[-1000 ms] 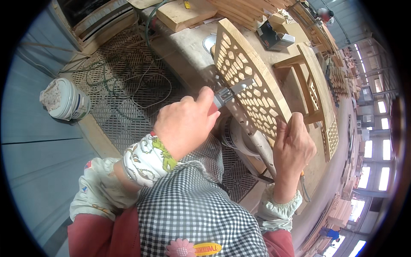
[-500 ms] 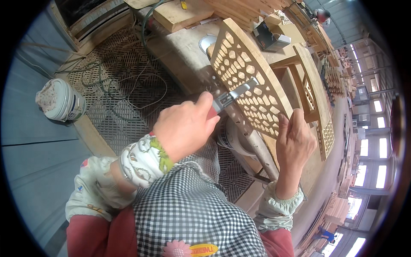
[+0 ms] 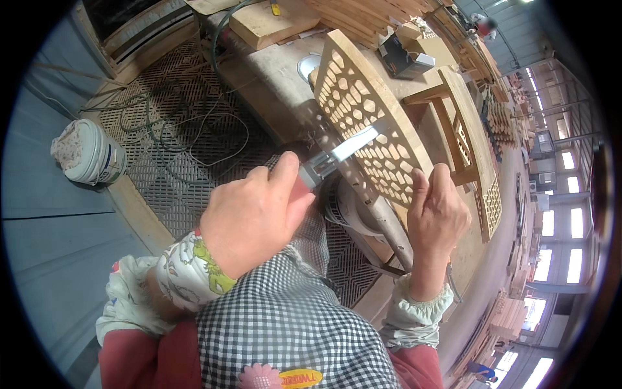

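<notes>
Light-brown flat wooden panel with many cut-through holes [image 3: 364,104] stands tilted at the edge of the dusty workbench [image 3: 275,71]. The right hand [image 3: 437,211] is grasping its near lower corner between thumb and fingers. The left hand [image 3: 253,211] is closed around a red-handled tool with shiny metal blade [image 3: 330,161]; the blade points to the holes, but I cannot tell whether it touches.

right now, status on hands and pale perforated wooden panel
Left hand gripping silver metal tool. Right hand holding tilted panel by lower corner; tool contact unclear. Brown wooden frame beyond.
</notes>
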A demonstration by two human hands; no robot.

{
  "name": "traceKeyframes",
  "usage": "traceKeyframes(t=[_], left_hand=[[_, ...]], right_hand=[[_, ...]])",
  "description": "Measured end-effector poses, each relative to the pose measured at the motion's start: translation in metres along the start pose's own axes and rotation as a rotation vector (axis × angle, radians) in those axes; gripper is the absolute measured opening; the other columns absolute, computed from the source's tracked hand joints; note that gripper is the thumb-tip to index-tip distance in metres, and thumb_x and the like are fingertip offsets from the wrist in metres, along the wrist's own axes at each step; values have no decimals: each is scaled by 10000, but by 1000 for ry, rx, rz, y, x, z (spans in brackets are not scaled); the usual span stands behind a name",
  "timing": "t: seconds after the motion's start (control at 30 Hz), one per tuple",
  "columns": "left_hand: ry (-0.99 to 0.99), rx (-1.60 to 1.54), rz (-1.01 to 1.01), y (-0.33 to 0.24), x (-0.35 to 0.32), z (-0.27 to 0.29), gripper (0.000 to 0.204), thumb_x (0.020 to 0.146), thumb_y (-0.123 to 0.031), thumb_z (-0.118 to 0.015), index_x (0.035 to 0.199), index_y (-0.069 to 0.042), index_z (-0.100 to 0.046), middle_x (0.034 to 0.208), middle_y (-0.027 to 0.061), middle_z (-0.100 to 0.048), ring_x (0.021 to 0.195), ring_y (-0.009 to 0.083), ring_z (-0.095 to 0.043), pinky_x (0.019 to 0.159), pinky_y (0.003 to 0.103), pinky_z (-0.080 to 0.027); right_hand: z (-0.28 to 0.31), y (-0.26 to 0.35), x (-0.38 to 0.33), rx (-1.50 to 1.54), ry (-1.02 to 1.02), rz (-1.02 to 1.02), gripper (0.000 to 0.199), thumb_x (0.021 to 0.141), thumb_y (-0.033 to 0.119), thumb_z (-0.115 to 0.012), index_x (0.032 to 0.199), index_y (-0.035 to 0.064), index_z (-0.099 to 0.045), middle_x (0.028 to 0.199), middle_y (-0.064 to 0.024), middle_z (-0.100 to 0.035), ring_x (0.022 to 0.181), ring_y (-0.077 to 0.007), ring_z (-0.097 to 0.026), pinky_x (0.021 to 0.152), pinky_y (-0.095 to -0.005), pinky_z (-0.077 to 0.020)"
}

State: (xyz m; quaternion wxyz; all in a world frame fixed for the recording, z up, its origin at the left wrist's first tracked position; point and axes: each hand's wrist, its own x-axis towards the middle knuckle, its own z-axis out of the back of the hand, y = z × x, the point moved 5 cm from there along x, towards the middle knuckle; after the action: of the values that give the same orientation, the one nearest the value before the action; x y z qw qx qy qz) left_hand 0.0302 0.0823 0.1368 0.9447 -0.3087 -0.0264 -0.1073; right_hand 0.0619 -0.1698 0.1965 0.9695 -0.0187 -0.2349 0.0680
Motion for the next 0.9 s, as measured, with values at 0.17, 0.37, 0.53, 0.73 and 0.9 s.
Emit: traceKeyframes(t=[0.17,0.37,0.53,0.73,0.9], left_hand=[[19,64,31,-4,9,-7,533,975,-342,-713,1342,-6,-523,864,211,-714,728,408,-725,620,482,-590],[6,1,5,-2,29,-15,499,984,-347,-698,1302,-3,-524,832,219,-716,735,424,-721,631,500,-582],[58,-117,-18,3,40,-18,414,983,-323,-688,1204,-10,-530,821,243,-719,774,446,-723,654,522,-574],[138,-184,-61,4,40,-14,393,979,-325,-693,1170,-25,-526,811,256,-711,768,459,-714,646,527,-568],[61,-11,-19,-10,26,-11,411,977,-348,-702,1175,-37,-522,799,218,-713,723,431,-720,608,513,-578]], right_hand=[[0,3,-2,-27,8,12,354,1037,372,-658,871,92,-518,735,-120,-612,630,-360,-633,556,-438,-463],[1,1,-3,-24,11,16,368,1035,387,-659,867,92,-518,723,-117,-605,630,-357,-633,559,-436,-469],[0,-3,0,-28,-6,29,369,1039,383,-656,862,92,-514,711,-114,-598,622,-354,-627,553,-433,-463],[1,-6,2,-42,-9,25,377,1045,387,-645,854,96,-500,697,-110,-592,603,-348,-615,538,-433,-438],[0,-13,5,-9,-29,11,370,1048,378,-639,850,99,-498,693,-108,-590,600,-354,-612,538,-432,-439]])
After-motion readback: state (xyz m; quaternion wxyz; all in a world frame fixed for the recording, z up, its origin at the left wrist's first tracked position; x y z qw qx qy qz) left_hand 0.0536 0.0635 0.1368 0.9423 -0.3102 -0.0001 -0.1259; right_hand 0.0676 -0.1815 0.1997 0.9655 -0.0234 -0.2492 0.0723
